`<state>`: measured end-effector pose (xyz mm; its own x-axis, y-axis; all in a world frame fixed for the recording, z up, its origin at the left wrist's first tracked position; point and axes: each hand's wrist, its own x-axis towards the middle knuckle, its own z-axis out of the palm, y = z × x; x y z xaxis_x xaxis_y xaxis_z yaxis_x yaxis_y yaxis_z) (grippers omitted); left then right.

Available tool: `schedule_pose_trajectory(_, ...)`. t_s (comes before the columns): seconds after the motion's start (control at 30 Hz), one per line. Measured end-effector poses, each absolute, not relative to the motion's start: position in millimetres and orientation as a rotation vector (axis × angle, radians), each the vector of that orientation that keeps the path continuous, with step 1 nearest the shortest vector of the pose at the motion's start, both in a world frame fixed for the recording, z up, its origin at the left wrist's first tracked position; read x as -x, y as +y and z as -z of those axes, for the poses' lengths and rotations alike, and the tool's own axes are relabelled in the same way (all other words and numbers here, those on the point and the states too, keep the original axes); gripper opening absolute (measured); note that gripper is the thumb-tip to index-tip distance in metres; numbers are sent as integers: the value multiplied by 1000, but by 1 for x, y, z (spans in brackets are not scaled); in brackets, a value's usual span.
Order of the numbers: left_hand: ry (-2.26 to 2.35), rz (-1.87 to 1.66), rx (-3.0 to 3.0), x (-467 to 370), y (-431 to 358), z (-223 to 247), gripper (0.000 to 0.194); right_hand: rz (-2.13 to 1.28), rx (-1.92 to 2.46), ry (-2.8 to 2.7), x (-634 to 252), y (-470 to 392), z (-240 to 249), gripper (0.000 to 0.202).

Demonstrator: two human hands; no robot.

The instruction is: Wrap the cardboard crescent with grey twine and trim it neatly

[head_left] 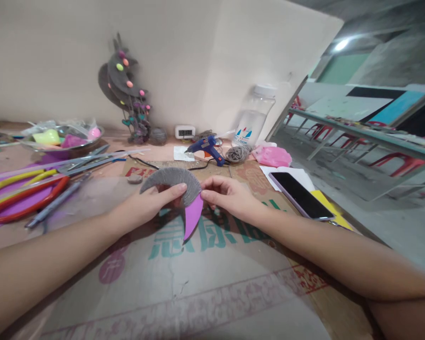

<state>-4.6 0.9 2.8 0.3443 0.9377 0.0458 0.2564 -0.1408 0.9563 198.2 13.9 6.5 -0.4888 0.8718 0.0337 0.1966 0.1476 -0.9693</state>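
A crescent (193, 216) with one purple tip is wrapped in grey yarn along the rest of its curve. My left hand (159, 197) grips it, the thumb lying flat on the grey wrapping. On the other side, my right hand (224, 192) pinches at the edge where yarn meets bare purple; any strand between those fingertips is too fine to make out. The purple tip points down toward me, above the printed cardboard (212, 278). Behind the crescent lie a blue glue gun (207, 147) and a ball of grey yarn (238, 153).
Scissors with red and yellow handles (28, 193), a pen (58, 200) and a metal bowl (38, 147) are at left. A phone (301, 196), pink bag (272, 156) and water bottle (254, 115) stand or lie at right. A decorated moon hanging (122, 80) and small clock (184, 132) are behind.
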Motion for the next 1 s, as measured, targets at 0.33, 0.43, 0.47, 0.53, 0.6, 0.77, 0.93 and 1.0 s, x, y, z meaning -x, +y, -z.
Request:
schedule_pose_trajectory(0.33, 1127, -791, -1568, 4, -2, -2, 34, -1253, 1120, -1818, -198, 13, -7, 19)
schedule_pose_trajectory(0.43, 1136, -792, -1573, 4, -3, -3, 36, -1273, 1125, -1824, -198, 13, -6, 18)
schedule_pose_trajectory(0.47, 1136, -792, -1592, 4, -2, -3, 36, -1277, 1122, -1831, -198, 13, -6, 19)
schedule_pose_trajectory(0.53, 1172, -780, -1651, 5, 0, -2, 37, -1269, 1109, -1842, -198, 13, -6, 19)
schedule_pose_trajectory(0.6, 1231, -785, -1709, 6, 2, -2, 39, -1255, 1092, -1835, -198, 12, -7, 18)
schedule_pose_trajectory(0.77, 1268, -846, -1805, 4, 4, -4, 41, -1229, 1095, -1802, -196, 8, -10, 18)
schedule_pose_trajectory(0.93, 1322, -795, -1801, 1, 1, -8, 35, -1207, 1086, -1824, -196, 7, -9, 17)
schedule_pose_trajectory(1.0, 1319, -776, -1780, 1, 0, -8, 34, -1194, 1072, -1837, -197, 8, -7, 20)
